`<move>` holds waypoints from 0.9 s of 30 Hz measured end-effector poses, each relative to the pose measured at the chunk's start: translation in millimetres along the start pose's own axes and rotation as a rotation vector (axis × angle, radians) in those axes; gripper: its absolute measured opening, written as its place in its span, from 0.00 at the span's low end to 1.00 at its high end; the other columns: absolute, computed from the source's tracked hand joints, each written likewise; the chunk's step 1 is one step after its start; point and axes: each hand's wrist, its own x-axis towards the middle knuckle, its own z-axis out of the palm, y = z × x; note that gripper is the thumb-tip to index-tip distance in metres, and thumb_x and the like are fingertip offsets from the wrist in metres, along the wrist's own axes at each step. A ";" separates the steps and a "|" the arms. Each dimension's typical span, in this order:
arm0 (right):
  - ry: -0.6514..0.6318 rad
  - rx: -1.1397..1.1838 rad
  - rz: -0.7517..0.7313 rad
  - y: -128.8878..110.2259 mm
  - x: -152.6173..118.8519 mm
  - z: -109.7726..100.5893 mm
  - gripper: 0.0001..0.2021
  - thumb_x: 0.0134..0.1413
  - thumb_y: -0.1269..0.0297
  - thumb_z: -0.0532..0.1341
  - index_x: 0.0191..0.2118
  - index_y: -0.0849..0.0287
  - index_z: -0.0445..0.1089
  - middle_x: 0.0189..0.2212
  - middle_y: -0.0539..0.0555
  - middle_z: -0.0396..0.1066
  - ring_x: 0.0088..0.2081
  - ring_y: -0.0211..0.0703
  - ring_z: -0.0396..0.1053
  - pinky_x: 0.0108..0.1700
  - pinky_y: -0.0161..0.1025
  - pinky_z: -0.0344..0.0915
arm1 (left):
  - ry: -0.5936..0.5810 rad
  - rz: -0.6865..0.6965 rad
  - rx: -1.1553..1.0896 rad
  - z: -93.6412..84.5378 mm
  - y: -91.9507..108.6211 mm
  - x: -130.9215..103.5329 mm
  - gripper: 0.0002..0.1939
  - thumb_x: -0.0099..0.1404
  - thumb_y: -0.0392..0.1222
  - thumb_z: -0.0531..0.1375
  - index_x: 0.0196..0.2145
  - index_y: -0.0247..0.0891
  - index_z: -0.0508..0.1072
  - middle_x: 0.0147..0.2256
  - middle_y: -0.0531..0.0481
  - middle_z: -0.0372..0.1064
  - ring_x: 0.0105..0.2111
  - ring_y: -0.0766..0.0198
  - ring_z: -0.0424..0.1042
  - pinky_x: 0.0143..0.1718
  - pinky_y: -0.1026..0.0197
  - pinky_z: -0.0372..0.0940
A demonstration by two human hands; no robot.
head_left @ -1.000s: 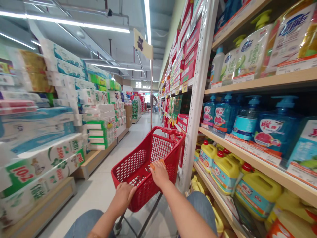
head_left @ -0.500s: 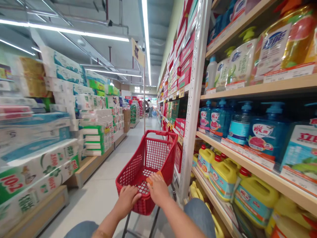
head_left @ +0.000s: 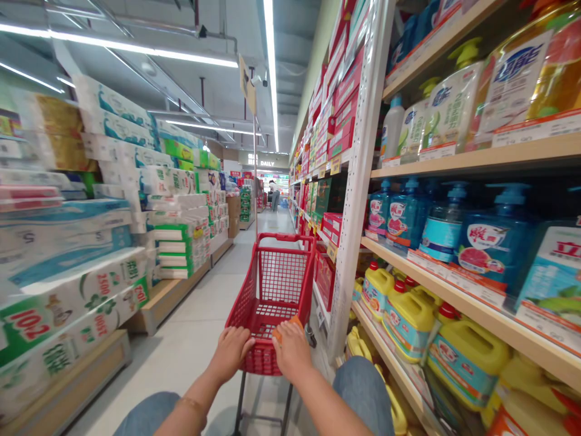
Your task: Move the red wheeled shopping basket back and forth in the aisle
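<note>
A red plastic shopping cart (head_left: 259, 362) with meshed walls stands right in front of my knees. Its basket holds nothing that I can see. My left hand (head_left: 231, 352) is closed over the left part of the cart's near rim. On the right part of that rim rests my right hand (head_left: 293, 352), its fingers curled over the edge. A small orange piece (head_left: 296, 321) shows beyond the right fingers; what it is, and whether it is held or fixed to the cart, I cannot tell. A thin pole with a flag (head_left: 247, 88) rises at the cart's far left.
Close on the right are shelves (head_left: 454, 275) of blue pump bottles and yellow detergent jugs (head_left: 411, 315), with a white perforated post (head_left: 356, 175). Stacked paper packs (head_left: 72, 327) line the left. A person (head_left: 275, 195) stands far down the aisle.
The cart has turned to point more straight down the aisle, its far end shifting left. Both hands have stayed on its near rim. The flag has swung to a narrower angle.
</note>
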 end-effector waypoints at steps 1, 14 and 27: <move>0.003 0.005 -0.001 -4.3 -0.7 6.0 0.19 0.64 0.61 0.51 0.56 0.62 0.66 0.56 0.59 0.66 0.60 0.47 0.59 0.64 0.47 0.50 | 0.005 -0.007 0.015 0.8 3.9 0.6 0.21 0.71 0.54 0.42 0.33 0.41 0.68 0.33 0.51 0.70 0.37 0.60 0.65 0.47 0.53 0.52; 0.016 -0.044 0.050 13.9 1.4 -19.8 0.20 0.65 0.60 0.48 0.52 0.62 0.71 0.51 0.60 0.71 0.54 0.50 0.67 0.59 0.48 0.57 | -0.094 0.133 -0.011 -11.2 16.9 6.0 0.21 0.72 0.52 0.43 0.32 0.40 0.68 0.33 0.51 0.72 0.36 0.60 0.67 0.42 0.56 0.55; 0.075 -0.022 0.051 39.6 -15.0 -25.4 0.19 0.65 0.62 0.49 0.55 0.61 0.68 0.54 0.59 0.69 0.58 0.48 0.62 0.62 0.49 0.52 | -0.058 0.247 -0.054 -21.3 21.9 8.1 0.19 0.69 0.55 0.47 0.30 0.40 0.69 0.34 0.50 0.70 0.42 0.58 0.65 0.55 0.49 0.51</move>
